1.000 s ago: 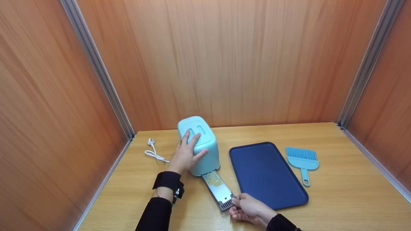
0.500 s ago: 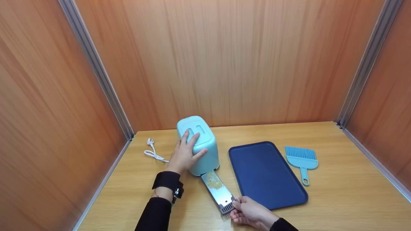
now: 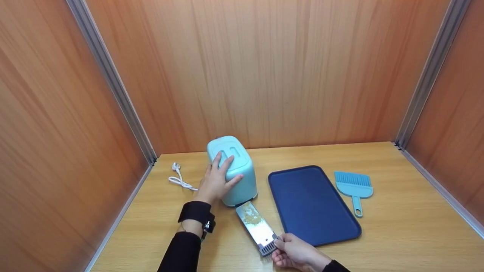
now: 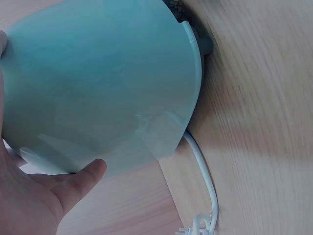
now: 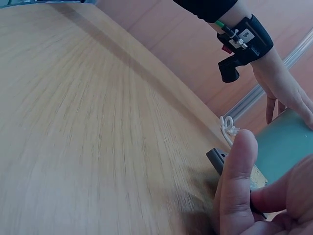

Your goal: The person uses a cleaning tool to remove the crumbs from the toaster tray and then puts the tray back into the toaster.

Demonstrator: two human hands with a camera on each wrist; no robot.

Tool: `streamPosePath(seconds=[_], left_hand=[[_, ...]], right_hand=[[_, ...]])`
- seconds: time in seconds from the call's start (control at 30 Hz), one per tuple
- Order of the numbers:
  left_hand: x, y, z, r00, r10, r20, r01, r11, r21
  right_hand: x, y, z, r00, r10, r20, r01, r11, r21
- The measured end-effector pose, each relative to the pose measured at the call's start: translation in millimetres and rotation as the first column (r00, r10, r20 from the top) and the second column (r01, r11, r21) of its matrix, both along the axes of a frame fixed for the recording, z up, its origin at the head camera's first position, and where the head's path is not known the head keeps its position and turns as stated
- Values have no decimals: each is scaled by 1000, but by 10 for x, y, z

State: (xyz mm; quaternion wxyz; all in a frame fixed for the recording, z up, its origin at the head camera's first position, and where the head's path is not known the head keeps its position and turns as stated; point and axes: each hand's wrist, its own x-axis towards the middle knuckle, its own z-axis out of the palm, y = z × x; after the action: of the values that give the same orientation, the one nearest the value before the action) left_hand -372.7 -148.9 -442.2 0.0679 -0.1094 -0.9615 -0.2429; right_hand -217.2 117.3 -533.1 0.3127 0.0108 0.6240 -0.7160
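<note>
A pale blue toaster (image 3: 242, 185) with a lid over its top stands left of the middle of the table. My left hand (image 3: 217, 183) rests on it with fingers spread over the lid; in the left wrist view the thumb lies along its smooth side. A metal crumb tray (image 3: 261, 232) with yellowish crumbs (image 3: 251, 215) on its far half extends toward me from the toaster's base. Its far end is right at the toaster's lower edge. My right hand (image 3: 297, 251) pinches the tray's grey slotted end between thumb and fingers.
A dark blue serving tray (image 3: 315, 207) lies right of the toaster. Beyond it is a light blue hand brush and dustpan set (image 3: 354, 189). The toaster's white cord and plug (image 3: 179, 179) lie on the left. Wooden panels (image 3: 264, 75) enclose the table's back and sides.
My right hand has drawn the crumb tray slightly toward me, so its far end now shows at the toaster's base. My left hand stays on the toaster.
</note>
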Motion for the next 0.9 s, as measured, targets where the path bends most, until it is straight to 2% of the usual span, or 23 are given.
streamPosePath(seconds=[0.27, 0.5, 0.73, 0.9], left_hand=[[2, -2, -10, 1000, -2, -6, 2, 1000, 6], [3, 0, -10, 1000, 11, -18, -11, 1000, -2], [52, -7, 0, 999, 25, -32, -25, 1000, -2], [133, -11, -6, 998, 25, -65, -24, 1000, 6]], right_hand=[[65, 37, 24, 999, 24, -25, -25, 1000, -4], [87, 114, 74, 999, 42, 17, -41, 999, -17], [108, 213, 120, 1000, 11, 1, -11, 999, -53], [119, 274, 157, 1000, -17, -2, 17, 998, -60]])
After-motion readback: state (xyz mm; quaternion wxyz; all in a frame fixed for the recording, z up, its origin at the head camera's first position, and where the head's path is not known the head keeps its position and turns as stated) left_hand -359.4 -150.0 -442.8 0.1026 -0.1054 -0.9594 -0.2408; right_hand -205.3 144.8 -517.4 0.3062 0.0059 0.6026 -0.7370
